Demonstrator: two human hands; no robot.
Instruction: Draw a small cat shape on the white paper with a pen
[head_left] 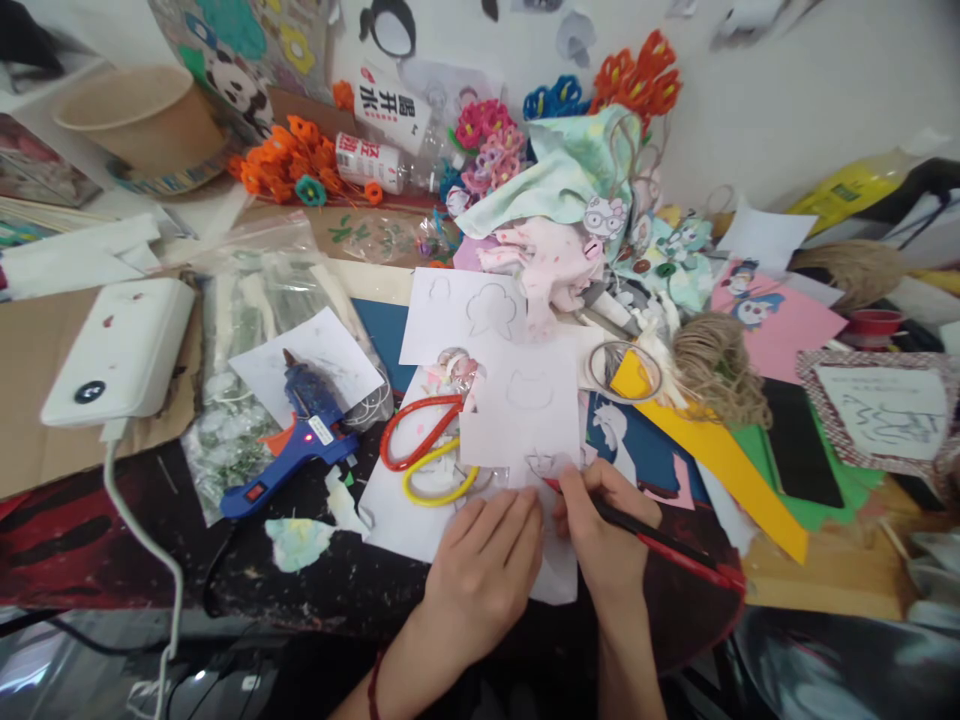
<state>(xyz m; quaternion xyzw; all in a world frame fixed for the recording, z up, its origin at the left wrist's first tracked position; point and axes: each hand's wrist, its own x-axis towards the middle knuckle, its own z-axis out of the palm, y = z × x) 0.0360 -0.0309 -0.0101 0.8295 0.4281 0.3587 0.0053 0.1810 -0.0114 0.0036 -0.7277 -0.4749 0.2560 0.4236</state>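
My right hand [611,530] is closed round a dark pencil [637,522], its reddish tip at a small drawing [541,461] near the lower part of a white paper [517,400]. My left hand [491,560] lies on the lower part of the paper, its fingers flat and close beside the right hand. Faint outlines show higher up on the sheet. Left of the paper are scissors with a red handle loop [421,432] and a yellow one [441,473]; their blades are hidden. Another drawn sheet [442,315] lies behind.
A blue glue gun [300,440] with a lit red light stands at the left, near a white power bank [120,350] with a cable. Twine [716,365], a yellow strip [712,460] and a black phone [802,440] lie right. Fabric [555,175] and craft flowers [289,165] line the back.
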